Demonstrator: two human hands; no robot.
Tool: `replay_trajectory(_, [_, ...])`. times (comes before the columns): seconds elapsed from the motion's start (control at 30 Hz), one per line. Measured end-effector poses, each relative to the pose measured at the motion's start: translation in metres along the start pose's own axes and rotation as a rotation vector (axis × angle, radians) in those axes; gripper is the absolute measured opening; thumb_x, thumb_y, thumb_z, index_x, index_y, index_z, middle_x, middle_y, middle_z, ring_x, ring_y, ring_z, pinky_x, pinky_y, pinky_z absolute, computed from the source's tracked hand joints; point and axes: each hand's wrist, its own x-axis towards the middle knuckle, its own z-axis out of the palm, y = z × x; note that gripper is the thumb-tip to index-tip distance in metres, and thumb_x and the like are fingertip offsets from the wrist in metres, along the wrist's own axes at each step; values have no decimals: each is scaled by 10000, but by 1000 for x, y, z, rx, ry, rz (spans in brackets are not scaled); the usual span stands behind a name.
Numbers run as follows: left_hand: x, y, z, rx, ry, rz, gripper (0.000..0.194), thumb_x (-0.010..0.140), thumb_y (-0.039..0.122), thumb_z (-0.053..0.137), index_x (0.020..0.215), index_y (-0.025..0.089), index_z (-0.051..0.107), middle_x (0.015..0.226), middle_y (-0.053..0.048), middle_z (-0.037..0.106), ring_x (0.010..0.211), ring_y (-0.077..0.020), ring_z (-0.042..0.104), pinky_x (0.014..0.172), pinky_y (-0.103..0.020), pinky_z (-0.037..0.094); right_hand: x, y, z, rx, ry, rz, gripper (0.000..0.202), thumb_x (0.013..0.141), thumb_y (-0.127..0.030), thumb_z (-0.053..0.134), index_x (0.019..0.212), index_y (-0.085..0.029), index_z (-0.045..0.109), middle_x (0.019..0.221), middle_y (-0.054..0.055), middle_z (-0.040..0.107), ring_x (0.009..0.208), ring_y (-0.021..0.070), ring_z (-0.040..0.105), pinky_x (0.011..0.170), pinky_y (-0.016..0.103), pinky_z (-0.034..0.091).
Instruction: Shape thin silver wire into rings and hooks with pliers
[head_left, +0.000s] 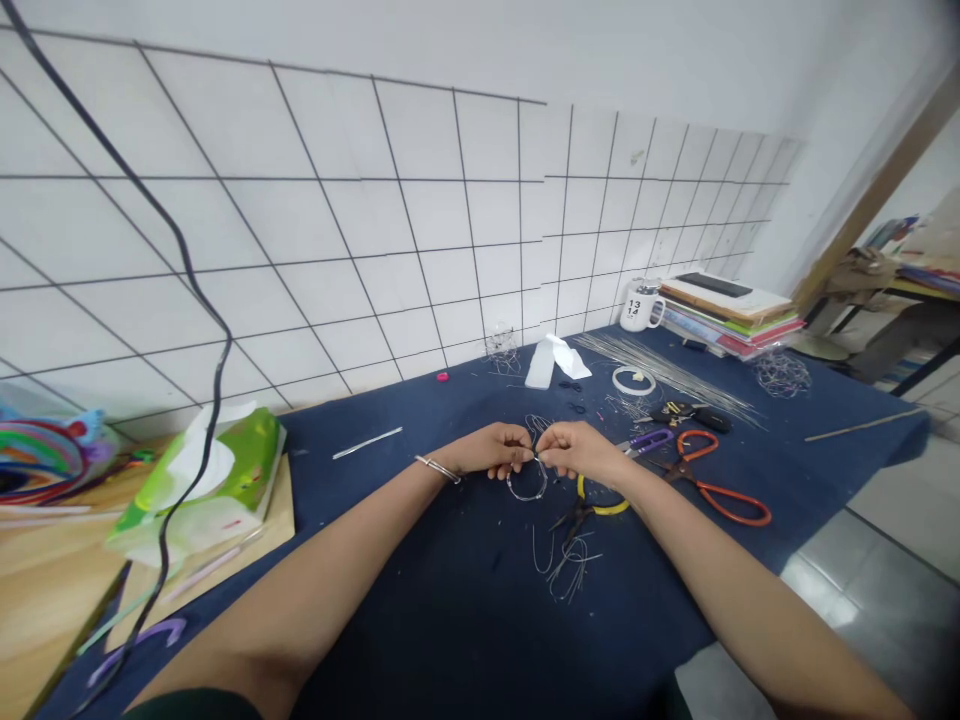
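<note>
Ring (pixel 527 498) found over the blue cloth (pixel 442 590), its upper edge held between both hands. Left hand (pixel 504 450): thumb and forefinger pinched on the ring's upper left. Right hand (pixel 576 448): thumb and forefinger pinched on its upper right; finer detail at the tips too small to tell. Pliers (pixel 611 509) lie right of the ring, shears (pixel 679 467) farther right, loose wire (pixel 570 570) on the ring's near side.

Wire ring (pixel 527 498): thin, silvery, roughly circular
Ring position: upper end pinched between left hand (pixel 495 449) and right hand (pixel 579 448)
</note>
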Motion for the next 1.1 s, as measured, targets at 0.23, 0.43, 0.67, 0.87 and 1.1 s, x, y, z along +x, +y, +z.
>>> replay_trajectory(0.23, [-1,0,0,-126,24,34,321,732,425,567,834,125,516,619,12,549,435,-42,484,410,-146,383,2,8,0,-54,-14,16,179,700,-306,573,794,-154,583,585,-14,549,466,73,509,406,171,410])
replay_trajectory(0.43, [-4,0,-2,-206,-41,43,334,718,425,589,832,116,536,642,-5,566,457,-53,509,445,-167,408,1,10,-2,-47,-29,0,133,711,-253,524,772,-155,590,609,-8,558,488,71,513,416,161,405])
replay_trajectory(0.67, [-2,-4,-5,-189,-84,44,347,699,408,617,879,116,562,674,-16,582,485,-67,534,455,-176,422,0,11,-2,-6,-86,16,181,719,-306,542,791,-151,603,563,-20,539,471,64,495,434,166,413])
replay_trajectory(0.87, [-1,-6,-5,-200,-105,55,306,719,370,611,888,118,574,686,-21,581,493,-64,534,453,-167,413,2,14,0,17,-116,21,188,704,-311,559,797,-156,612,587,-17,549,459,64,493,435,179,416])
replay_trajectory(1.1, [-1,-6,-6,-153,-151,42,324,701,352,628,932,126,609,692,-31,608,485,-70,537,451,-175,412,2,15,-1,7,-104,3,140,706,-247,521,785,-157,594,610,-14,551,460,61,490,429,173,402])
